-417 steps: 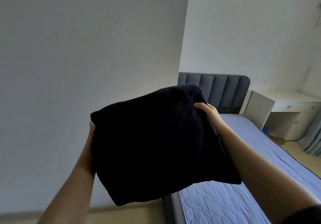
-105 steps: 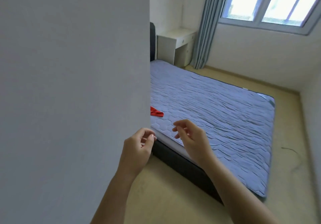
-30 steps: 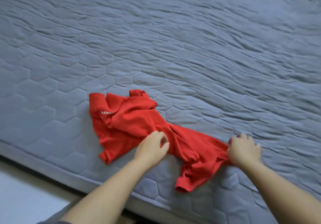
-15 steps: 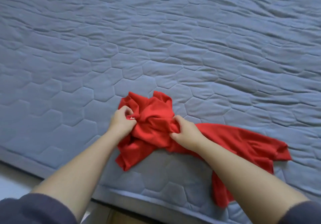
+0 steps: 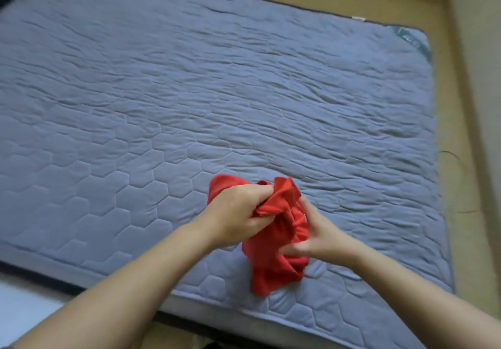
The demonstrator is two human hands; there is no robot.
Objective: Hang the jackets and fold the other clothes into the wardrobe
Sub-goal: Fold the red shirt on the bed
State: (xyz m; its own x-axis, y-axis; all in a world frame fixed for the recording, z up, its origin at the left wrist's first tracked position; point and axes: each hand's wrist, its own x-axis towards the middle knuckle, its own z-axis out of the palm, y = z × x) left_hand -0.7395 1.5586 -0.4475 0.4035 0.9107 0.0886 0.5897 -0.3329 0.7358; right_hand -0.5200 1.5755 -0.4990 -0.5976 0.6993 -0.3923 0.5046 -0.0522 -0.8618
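Note:
A crumpled red garment (image 5: 273, 262) is bunched up over the near edge of the grey-blue quilted mattress (image 5: 217, 91). My left hand (image 5: 238, 216) grips its upper part in a fist. My right hand (image 5: 314, 237) holds the bunch from the right side, thumb and fingers curled into the fabric. The lower end of the garment hangs down toward the mattress. The wardrobe is out of view.
The mattress fills most of the view, its far right corner (image 5: 414, 39) showing a teal label. Tan floor (image 5: 461, 132) runs along the far and right sides. A pale wall (image 5: 485, 37) stands at the right. A white surface (image 5: 21, 302) lies at the lower left.
The red garment was lying spread across the mattress half a second ago; now both hands have gathered it into a bunch and lifted it. The view has pulled back, showing the whole mattress.

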